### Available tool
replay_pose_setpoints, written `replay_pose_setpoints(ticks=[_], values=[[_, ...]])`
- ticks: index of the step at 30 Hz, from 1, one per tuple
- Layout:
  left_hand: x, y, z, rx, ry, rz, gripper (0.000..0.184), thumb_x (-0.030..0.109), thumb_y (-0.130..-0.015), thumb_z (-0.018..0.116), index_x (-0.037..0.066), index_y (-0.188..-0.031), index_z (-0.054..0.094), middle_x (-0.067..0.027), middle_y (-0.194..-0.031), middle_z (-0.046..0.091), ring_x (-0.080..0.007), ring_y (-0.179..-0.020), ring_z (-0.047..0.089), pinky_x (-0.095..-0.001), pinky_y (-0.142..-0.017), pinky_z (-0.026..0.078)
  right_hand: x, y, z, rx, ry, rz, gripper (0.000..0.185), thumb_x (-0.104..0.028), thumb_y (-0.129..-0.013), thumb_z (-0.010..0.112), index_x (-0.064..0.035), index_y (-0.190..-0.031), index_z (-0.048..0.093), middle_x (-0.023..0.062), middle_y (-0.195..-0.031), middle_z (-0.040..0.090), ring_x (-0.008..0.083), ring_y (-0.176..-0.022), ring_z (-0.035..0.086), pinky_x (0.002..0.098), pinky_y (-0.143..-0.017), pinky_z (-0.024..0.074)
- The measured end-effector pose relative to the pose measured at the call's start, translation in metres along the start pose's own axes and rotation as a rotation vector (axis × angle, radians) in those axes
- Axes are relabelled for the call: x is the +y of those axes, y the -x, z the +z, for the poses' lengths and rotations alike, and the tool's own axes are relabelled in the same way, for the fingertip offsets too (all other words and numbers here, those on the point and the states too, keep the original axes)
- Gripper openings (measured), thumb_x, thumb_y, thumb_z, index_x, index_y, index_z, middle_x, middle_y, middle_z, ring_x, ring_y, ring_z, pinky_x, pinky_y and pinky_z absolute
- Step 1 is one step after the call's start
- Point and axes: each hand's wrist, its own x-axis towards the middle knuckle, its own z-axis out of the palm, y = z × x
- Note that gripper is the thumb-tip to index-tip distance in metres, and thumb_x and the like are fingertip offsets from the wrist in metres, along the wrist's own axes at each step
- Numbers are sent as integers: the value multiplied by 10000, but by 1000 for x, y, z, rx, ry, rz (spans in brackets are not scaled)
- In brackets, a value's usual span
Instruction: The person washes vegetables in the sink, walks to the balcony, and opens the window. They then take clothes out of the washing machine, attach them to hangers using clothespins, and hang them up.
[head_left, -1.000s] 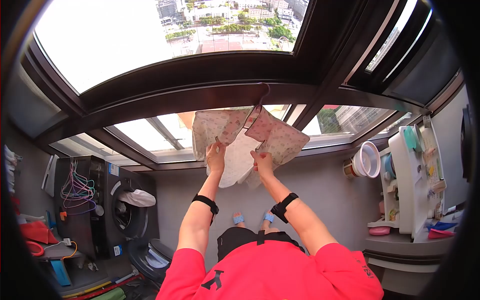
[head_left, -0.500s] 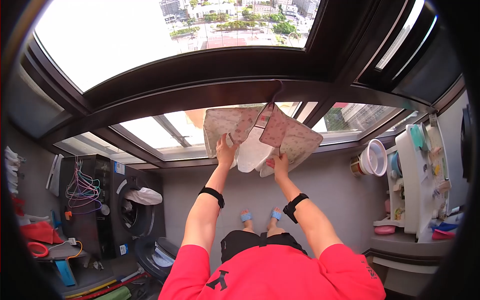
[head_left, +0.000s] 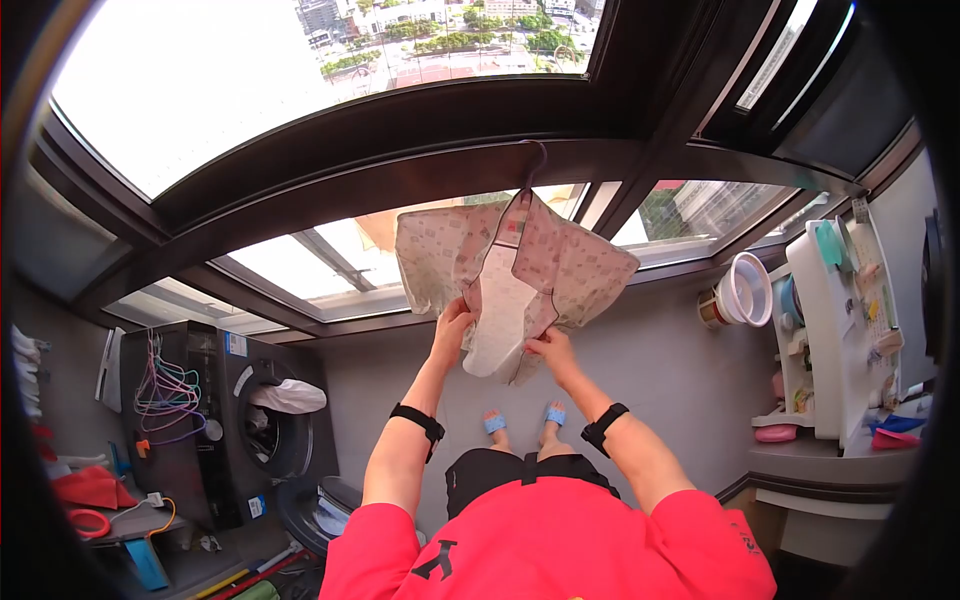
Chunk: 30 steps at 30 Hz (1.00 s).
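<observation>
A light, pink-patterned shirt (head_left: 580,262) with dark piping hangs open-fronted from a dark hanger (head_left: 537,160), whose hook rests at the window frame. My left hand (head_left: 452,330) pinches the left front edge of the shirt near its lower part. On the other side, my right hand (head_left: 552,348) grips the right front edge, fingers closed on the cloth. Between both hands the pale inside of the back panel shows. The shirt's lower hem hangs just beyond my fingers.
At left stands a black washing machine (head_left: 180,400) with its door (head_left: 315,510) open and white cloth (head_left: 290,396) hanging out. Coloured wire hangers (head_left: 168,385) lie on it. A white bucket (head_left: 747,290) and a white shelf unit (head_left: 820,340) are at right. Windows run along the front.
Both hands have moved down along the shirt's front edges. The front now hangs straighter and longer, and the hanger's hook shows more plainly.
</observation>
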Motion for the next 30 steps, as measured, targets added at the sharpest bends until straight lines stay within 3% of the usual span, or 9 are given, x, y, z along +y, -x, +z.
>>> replay_pose_setpoints(ticks=[3, 5, 12, 15, 21, 27, 30], values=[[-1, 12, 4, -47, 32, -6, 346, 68, -793, 476, -28, -1120, 533, -56, -1015, 589, -134, -945, 537, -257, -855, 405, -16, 13, 13, -32, -136, 132, 178, -130, -808, 602, 30, -881, 575, 83, -737, 605, 151, -618, 600, 247, -560, 480], [3, 21, 12, -17, 10, 43, 337, 49, -786, 475, -27, -1108, 537, -55, -998, 588, -129, -931, 546, -251, -837, 427, -25, 17, 23, -54, -175, 136, 168, -129, -808, 602, 24, -872, 578, 83, -716, 606, 142, -595, 590, 242, -549, 471], [1, 30, 30, -106, 135, -100, 181, 53, -833, 539, -5, -997, 586, -67, -944, 596, -138, -890, 567, -260, -798, 464, -45, 1, 49, -68, -144, 53, 166, -151, -819, 593, 7, -870, 584, 55, -719, 600, 118, -593, 572, 231, -539, 455], [4, 33, 36, 13, 123, -164, 194, 46, -840, 534, -24, -1015, 577, -77, -963, 592, -144, -906, 568, -254, -811, 462, -45, 0, 49, -101, -290, 70, 163, -144, -829, 572, 1, -903, 576, 52, -750, 594, 118, -615, 567, 231, -543, 456], [-12, 32, 27, -150, 418, -247, 260, 37, -837, 550, -55, -1079, 542, -83, -1015, 581, -146, -927, 565, -240, -834, 457, -33, 0, 39, -141, -516, 153, 157, -133, -846, 558, -22, -958, 556, 47, -790, 592, 121, -644, 573, 233, -569, 464], [-8, 41, 35, -130, 164, -187, 265, 68, -826, 578, -57, -1058, 549, -87, -970, 598, -157, -870, 589, -242, -799, 480, -28, 7, 28, -67, -555, 168, 152, -119, -831, 578, -26, -943, 534, 56, -790, 587, 123, -634, 577, 251, -572, 485], [-9, 43, 46, 86, -43, -64, 227, 99, -787, 616, -14, -980, 575, -80, -827, 630, -169, -744, 619, -262, -700, 500, -23, 9, 23, 61, -396, 117, 154, -122, -810, 602, -19, -902, 536, 59, -767, 581, 120, -591, 567, 257, -537, 484]])
